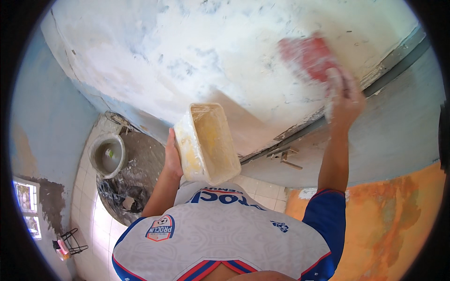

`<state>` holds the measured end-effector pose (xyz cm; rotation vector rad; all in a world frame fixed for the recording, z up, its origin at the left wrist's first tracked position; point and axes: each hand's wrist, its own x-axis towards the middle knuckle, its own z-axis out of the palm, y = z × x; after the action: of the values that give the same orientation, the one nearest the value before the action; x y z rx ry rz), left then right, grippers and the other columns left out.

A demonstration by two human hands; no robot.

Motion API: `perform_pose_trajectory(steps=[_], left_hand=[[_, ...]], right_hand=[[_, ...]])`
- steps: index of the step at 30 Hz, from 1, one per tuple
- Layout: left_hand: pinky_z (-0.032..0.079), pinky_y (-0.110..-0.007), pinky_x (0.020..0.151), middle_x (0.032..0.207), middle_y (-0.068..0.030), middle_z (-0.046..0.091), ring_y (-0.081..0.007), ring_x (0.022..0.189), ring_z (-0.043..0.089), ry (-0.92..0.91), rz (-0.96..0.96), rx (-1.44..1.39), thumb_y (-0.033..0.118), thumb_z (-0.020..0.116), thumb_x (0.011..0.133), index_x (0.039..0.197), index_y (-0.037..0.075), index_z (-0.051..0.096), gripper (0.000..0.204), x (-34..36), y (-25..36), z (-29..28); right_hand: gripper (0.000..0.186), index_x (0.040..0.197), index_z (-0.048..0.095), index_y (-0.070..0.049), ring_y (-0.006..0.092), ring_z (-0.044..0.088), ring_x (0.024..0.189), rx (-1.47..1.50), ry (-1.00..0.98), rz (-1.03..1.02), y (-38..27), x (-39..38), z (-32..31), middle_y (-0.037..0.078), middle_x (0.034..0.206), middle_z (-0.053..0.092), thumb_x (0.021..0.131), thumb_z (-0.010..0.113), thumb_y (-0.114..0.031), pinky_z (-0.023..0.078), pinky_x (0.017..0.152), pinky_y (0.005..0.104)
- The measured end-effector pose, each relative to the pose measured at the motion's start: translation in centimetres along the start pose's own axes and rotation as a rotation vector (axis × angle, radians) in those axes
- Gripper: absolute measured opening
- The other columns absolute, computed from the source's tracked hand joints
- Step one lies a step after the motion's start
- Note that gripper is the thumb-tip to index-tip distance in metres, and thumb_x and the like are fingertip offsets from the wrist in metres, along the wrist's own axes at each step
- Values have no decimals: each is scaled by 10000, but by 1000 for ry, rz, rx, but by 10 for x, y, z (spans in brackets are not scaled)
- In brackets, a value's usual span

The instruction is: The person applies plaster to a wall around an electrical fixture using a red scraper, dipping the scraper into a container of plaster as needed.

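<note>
My left hand (173, 157) grips the side of a cream rectangular plastic tub (191, 152), smeared with white and yellowish residue. The tub is tilted so its hollow inside shows, and a thin coat of residue lines it. Raised at the right, my right hand (346, 100) is closed on a red flat putty spreader (307, 55), streaked with white. Motion blurs both the spreader and the fingers. The spreader is at the patchy whitish wall (187, 42), which has bluish spots; whether its edge touches the surface I cannot tell.
Down at the left, a round grey basin (123, 164) of cloudy water stands by a dark round surface (143, 152) with crumpled black plastic. A grey strip (398, 70) borders the wall at right, near an orange patchy wall (370, 220). A black metal frame (72, 243) stands on the tiles.
</note>
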<state>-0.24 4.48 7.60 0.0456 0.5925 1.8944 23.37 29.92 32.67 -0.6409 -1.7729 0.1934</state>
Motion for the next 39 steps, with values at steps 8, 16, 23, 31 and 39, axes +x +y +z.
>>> perform_pose_trajectory(steps=[8, 16, 23, 31, 39], left_hand=[[487, -413, 1046, 1374, -141, 582, -278, 1218, 604, 8, 8, -16, 577, 288, 1054, 1469, 49, 434, 686, -4, -9, -6], [486, -413, 1045, 1370, -140, 586, -279, 1217, 604, 23, 23, -26, 565, 300, 1056, 1469, 50, 436, 674, -14, -7, -16], [475, -421, 1056, 1385, -136, 577, -284, 1230, 592, -1, -15, -38, 561, 302, 1057, 1469, 51, 439, 670, -25, 2, -27], [473, -431, 1056, 1389, -143, 572, -299, 1231, 588, 52, -14, -57, 586, 317, 1045, 1470, 51, 437, 693, -54, 13, -34], [476, -434, 1054, 1390, -145, 569, -304, 1239, 585, 144, -4, -31, 591, 312, 1043, 1471, 50, 431, 700, -77, 19, -56]], right_hand=[[121, 1009, 759, -89, 97, 633, 675, -70, -272, -222, -6, -21, -3, 74, 955, 740, 889, 768, -104, 508, 596, 241], [136, 1034, 762, -61, 54, 603, 650, 382, 141, 44, -33, 0, -14, 20, 926, 737, 900, 751, -84, 470, 545, 225], [86, 936, 755, -61, 195, 667, 636, -264, 0, -155, -17, 9, -7, 98, 867, 737, 893, 759, -136, 550, 641, 299], [232, 1121, 707, -32, 88, 624, 660, -427, -128, -517, 0, -2, -7, 51, 868, 720, 930, 740, -161, 489, 580, 242], [209, 1045, 733, -22, 97, 626, 660, 110, -146, 42, -37, -13, -12, 53, 847, 701, 917, 745, -187, 487, 580, 251]])
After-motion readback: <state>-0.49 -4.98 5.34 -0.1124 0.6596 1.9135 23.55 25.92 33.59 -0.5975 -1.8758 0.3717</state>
